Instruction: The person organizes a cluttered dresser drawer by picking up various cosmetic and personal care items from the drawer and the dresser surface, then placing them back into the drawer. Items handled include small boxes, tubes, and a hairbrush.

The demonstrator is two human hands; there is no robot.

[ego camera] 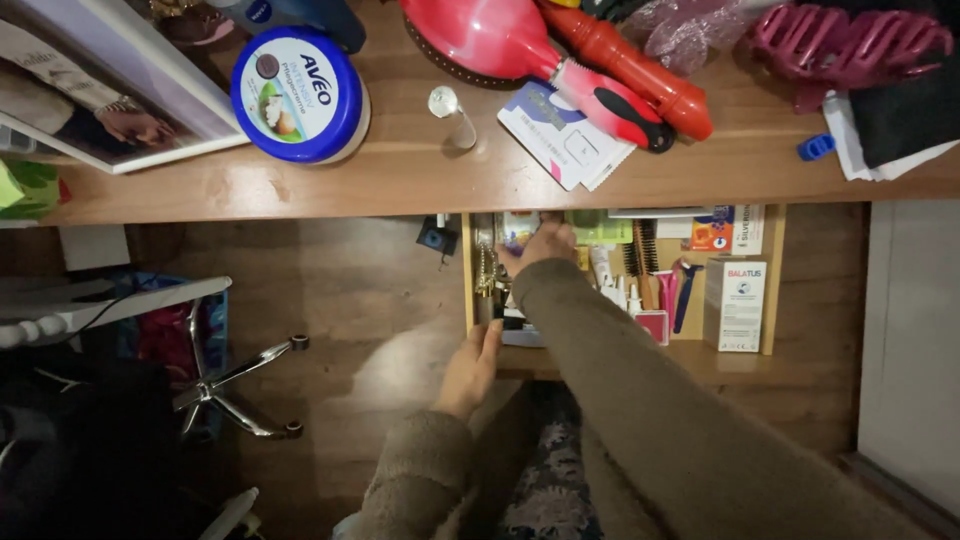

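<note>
- Drawer (pixel 770 290) of pale wood is standing pulled out under the desk edge, and both my hands are working at its near left part.
- I am resting my left hand (pixel 470 368) on the drawer's front left corner, fingers loosely together and laid flat against the wood; it is holding nothing.
- I am reaching my right hand (pixel 540 245) deep into the drawer's far left end, just under the desk (pixel 400 180); its fingers are curling down among small items there, and I cannot tell whether they are gripping anything.
- Lying just right of my right hand are a hairbrush (pixel 640 262), some white tubes (pixel 605 275), a pink razor (pixel 667 292) and a blue razor (pixel 686 292).
- Further right of that hand, a white box (pixel 735 305) is standing against the drawer's right wall.
- Just left of my right hand a gold chain (pixel 486 270) is lying along the drawer's left wall.
- Beyond my hands, on the desk, a blue-lidded round tub (pixel 298 95), a small glass vial (pixel 452 113) and a pink brush (pixel 520 45) are lying.
- Well left of my left hand, a chair base (pixel 235 385) is standing on the wooden floor.
</note>
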